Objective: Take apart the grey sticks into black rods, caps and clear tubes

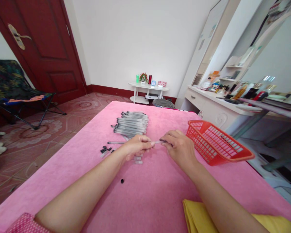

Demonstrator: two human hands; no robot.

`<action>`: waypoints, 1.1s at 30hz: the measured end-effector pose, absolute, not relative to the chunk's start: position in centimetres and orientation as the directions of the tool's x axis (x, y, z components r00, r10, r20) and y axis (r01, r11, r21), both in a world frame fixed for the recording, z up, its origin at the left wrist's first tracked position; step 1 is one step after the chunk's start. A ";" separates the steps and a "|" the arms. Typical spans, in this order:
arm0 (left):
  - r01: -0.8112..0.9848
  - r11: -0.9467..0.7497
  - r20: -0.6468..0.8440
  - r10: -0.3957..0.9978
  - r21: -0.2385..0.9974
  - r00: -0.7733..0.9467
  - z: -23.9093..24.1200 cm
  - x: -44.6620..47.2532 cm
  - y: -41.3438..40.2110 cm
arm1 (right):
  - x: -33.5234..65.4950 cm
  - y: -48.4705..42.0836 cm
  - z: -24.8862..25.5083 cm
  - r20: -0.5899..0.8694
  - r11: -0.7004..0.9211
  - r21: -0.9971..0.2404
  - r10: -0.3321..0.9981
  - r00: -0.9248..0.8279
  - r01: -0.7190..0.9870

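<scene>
My left hand (137, 146) is closed around a clear pen (116, 142), which lies crosswise and sticks out on both sides of the fingers. At the pen's right end, the thumb and fingers of my right hand (180, 147) pinch it where a dark piece shows; I cannot tell if this is a cap. Beyond my left hand lies a pile of similar pens (131, 123) with dark ends. Small black pieces (103, 149) are scattered left of my wrist. Short clear caps (138, 162) rest under my left hand. One black piece (122, 181) lies nearer me.
A red plastic basket (215, 142) stands on the pink-covered table (150, 200) at the right. Folded yellow cloth (199, 215) lies beneath my right forearm. Beyond are a dressing table (208, 103) with bottles, a low white stand (149, 85) and a folding chair (16, 87).
</scene>
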State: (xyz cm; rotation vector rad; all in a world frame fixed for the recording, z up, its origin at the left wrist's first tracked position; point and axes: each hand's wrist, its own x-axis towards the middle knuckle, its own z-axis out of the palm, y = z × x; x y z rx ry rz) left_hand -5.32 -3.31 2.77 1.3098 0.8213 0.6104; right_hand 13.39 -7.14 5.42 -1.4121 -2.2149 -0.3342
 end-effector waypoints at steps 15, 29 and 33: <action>-0.051 0.178 -0.150 0.928 0.983 0.340 3.4 -8.2 -0.3 | 18.4 -4.9 6.4 0.455 0.197 -0.651 0.874 0.169 0.734; 0.123 0.054 -0.109 0.859 0.991 0.500 3.4 -3.1 -5.4 | 14.2 -5.8 4.9 0.132 0.110 -0.957 0.989 0.066 0.269; 0.127 0.102 -0.150 0.877 0.987 0.457 3.1 -3.2 -5.0 | 16.1 -4.9 4.5 0.103 0.062 -0.887 0.993 0.065 0.457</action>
